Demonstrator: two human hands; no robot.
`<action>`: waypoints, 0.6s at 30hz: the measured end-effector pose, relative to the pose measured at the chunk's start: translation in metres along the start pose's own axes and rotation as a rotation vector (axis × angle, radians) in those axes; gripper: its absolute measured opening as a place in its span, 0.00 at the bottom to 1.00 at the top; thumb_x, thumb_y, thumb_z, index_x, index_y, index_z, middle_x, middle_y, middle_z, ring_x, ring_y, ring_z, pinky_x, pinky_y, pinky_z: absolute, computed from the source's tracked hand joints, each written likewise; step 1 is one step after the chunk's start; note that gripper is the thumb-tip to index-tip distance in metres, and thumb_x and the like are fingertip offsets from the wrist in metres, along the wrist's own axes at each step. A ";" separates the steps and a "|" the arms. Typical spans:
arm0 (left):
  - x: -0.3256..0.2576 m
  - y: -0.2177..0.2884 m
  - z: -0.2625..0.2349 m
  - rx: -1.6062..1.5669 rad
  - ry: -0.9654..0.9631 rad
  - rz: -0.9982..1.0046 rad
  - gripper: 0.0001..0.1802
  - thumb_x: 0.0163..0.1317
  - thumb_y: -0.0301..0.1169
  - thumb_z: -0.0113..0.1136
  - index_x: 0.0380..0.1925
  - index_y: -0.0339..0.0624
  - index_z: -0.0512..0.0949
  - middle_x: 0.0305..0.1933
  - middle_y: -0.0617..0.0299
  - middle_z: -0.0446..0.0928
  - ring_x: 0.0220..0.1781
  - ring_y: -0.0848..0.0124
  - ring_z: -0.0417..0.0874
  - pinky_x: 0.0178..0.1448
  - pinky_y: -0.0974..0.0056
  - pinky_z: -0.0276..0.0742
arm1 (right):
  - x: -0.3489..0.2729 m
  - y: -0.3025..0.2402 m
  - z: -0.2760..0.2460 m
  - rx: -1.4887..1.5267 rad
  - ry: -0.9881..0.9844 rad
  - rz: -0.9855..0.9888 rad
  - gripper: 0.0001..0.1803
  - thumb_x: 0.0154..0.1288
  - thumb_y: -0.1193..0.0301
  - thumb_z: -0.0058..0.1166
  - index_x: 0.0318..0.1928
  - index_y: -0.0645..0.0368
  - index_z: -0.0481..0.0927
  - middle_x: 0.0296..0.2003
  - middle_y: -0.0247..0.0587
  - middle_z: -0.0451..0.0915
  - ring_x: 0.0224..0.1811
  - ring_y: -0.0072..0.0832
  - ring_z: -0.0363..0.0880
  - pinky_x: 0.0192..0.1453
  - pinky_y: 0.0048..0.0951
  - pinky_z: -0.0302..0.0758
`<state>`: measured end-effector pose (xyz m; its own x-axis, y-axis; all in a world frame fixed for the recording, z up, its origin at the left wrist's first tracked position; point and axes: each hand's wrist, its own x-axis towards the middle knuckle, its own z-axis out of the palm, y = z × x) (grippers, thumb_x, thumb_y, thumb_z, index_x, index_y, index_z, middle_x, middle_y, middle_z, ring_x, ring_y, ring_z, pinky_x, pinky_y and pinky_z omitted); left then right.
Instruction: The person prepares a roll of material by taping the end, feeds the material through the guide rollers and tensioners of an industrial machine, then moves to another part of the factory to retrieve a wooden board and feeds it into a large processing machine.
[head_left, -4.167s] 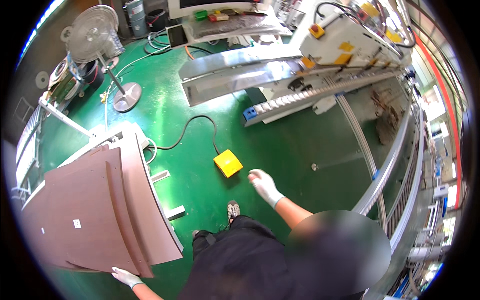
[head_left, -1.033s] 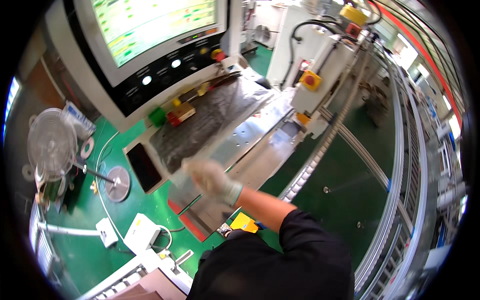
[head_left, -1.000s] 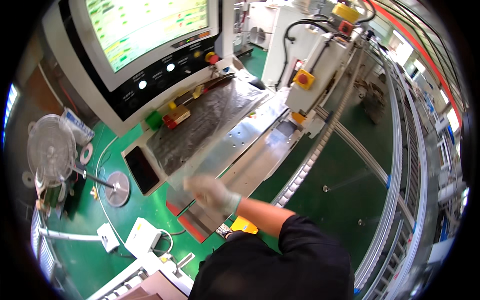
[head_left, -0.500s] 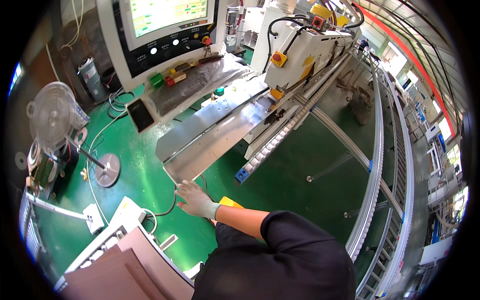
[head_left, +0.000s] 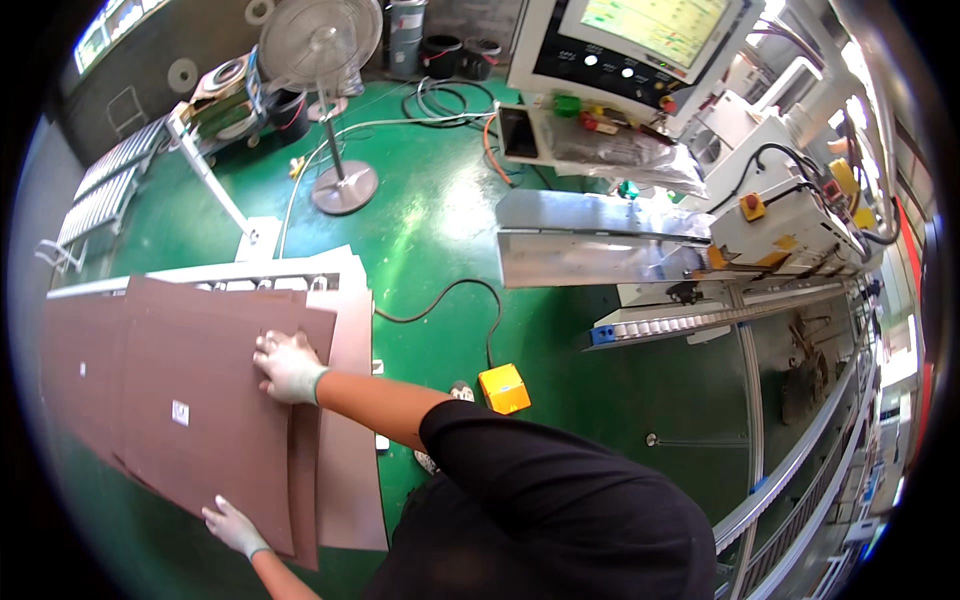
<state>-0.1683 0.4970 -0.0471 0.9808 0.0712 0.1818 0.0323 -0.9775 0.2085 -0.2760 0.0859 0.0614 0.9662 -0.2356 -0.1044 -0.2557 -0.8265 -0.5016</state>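
Several brown flat panels (head_left: 200, 350) lie stacked at the left, their right edges staggered; the upper ones carry small white labels (head_left: 180, 413). My right hand (head_left: 291, 369), in a pale glove, reaches across to the left and rests on the top panel near its right edge, fingers apart. Closer to me, my left hand (head_left: 234, 526), gloved too, lies on the same panel near its lower edge with its fingers stretched out. Neither hand shows a grip around a panel edge. The underside of the stack is hidden.
A white roller stand (head_left: 345, 268) shows behind the stack. On the green floor are a yellow foot pedal (head_left: 503, 388) with its cable and a fan (head_left: 343, 186). A machine with a metal ledge (head_left: 590, 262) and a control screen (head_left: 655, 28) stands right, beside rails (head_left: 790, 500).
My view has swung left toward the panels. My right hand has left the metal ledge's corner and now lies on the top panel. My left hand has come into view on the panel.
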 end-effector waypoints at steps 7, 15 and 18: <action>-0.059 0.022 -0.010 -0.063 -0.027 -0.025 0.38 0.76 0.53 0.48 0.72 0.33 0.63 0.73 0.28 0.61 0.75 0.37 0.64 0.75 0.44 0.64 | -0.010 0.012 0.019 -0.076 0.116 0.040 0.35 0.71 0.51 0.53 0.73 0.52 0.66 0.77 0.41 0.57 0.81 0.37 0.48 0.75 0.48 0.58; -0.126 0.048 -0.039 -0.099 0.180 0.160 0.25 0.68 0.36 0.60 0.59 0.34 0.71 0.62 0.36 0.69 0.60 0.36 0.74 0.62 0.39 0.71 | 0.036 0.046 0.000 -0.139 0.261 0.009 0.32 0.57 0.51 0.64 0.57 0.58 0.79 0.60 0.54 0.78 0.66 0.49 0.73 0.66 0.53 0.71; -0.117 0.069 -0.043 -0.096 0.124 0.127 0.27 0.65 0.31 0.63 0.61 0.33 0.70 0.67 0.36 0.66 0.63 0.36 0.72 0.66 0.40 0.69 | 0.042 0.053 -0.032 -0.091 0.153 0.167 0.44 0.55 0.49 0.70 0.67 0.60 0.71 0.66 0.53 0.73 0.70 0.46 0.70 0.71 0.51 0.70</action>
<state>-0.2893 0.4293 -0.0127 0.9442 -0.0218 0.3285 -0.1146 -0.9572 0.2659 -0.2499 0.0156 0.0583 0.8959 -0.4420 -0.0451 -0.4204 -0.8103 -0.4083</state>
